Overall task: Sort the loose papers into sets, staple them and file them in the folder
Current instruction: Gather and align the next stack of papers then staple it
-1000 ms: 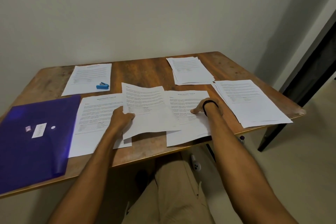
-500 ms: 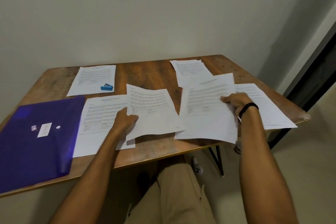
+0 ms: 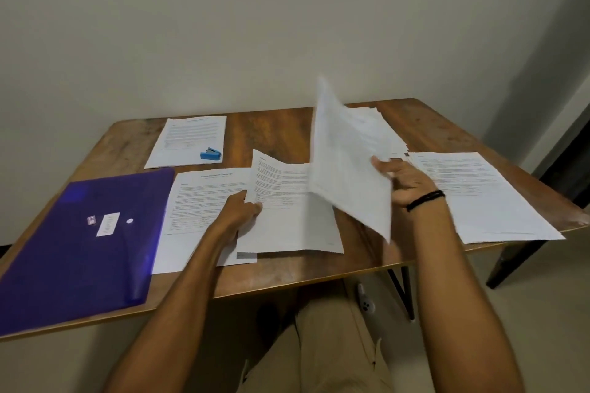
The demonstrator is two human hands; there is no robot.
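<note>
Two bare hands work over the wooden table point(image 3: 281, 129). The left hand point(image 3: 241, 212) pinches the left edge of a printed sheet point(image 3: 287, 210) near the table's middle, thumb on top; this sheet overlaps a titled set point(image 3: 198, 201) at 7 o'clock. The right hand point(image 3: 405, 183), with a black band point(image 3: 424, 199) on its wrist, grips a blurred sheet point(image 3: 348, 163) by its right edge, fingers curled on it. That sheet is held off the table and tilted steeply. A purple folder point(image 3: 79, 242) lies shut at 8 o'clock. At 11 o'clock a blue stapler point(image 3: 210, 154) rests on another page point(image 3: 188, 137). One pile point(image 3: 388, 129) sits at 1 o'clock, partly hidden by the raised sheet, and another stack point(image 3: 485, 198) at 3 o'clock.
</note>
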